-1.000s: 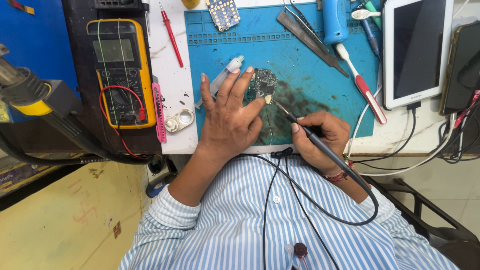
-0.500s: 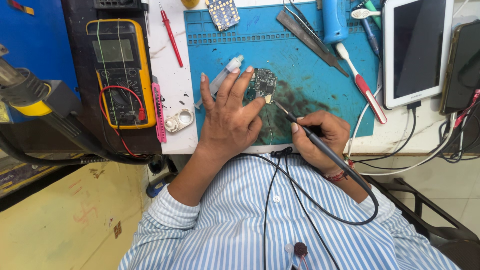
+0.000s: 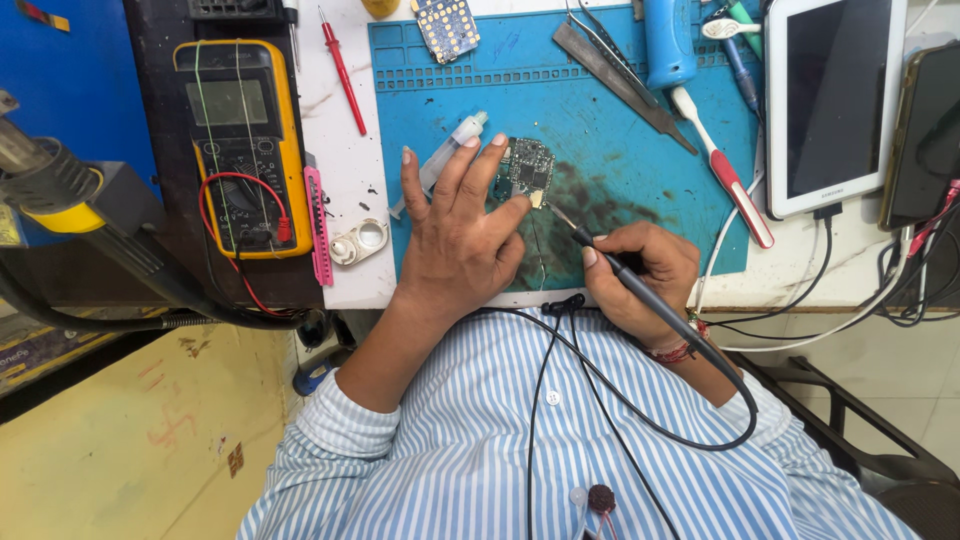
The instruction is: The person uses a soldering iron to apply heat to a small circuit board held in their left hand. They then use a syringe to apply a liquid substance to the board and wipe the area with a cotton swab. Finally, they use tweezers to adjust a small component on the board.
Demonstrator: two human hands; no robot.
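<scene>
A small dark circuit board (image 3: 531, 168) lies on the blue work mat (image 3: 620, 120). My left hand (image 3: 460, 235) rests flat beside it, fingers spread, with fingertips pressing on the board's left edge. My right hand (image 3: 640, 275) grips a black soldering iron (image 3: 625, 275) like a pen. Its tip points up-left and sits just at the board's lower right corner. The iron's black cable loops down across my striped shirt. A clear syringe (image 3: 440, 160) lies partly under my left fingers.
A yellow multimeter (image 3: 240, 145) with red lead stands at left. A white tablet (image 3: 835, 100) and a dark phone (image 3: 925, 135) lie at right. Tweezers (image 3: 620, 75), a red-handled brush (image 3: 725, 175), a blue tool (image 3: 668, 40) and a second board (image 3: 447, 25) sit at the mat's far side.
</scene>
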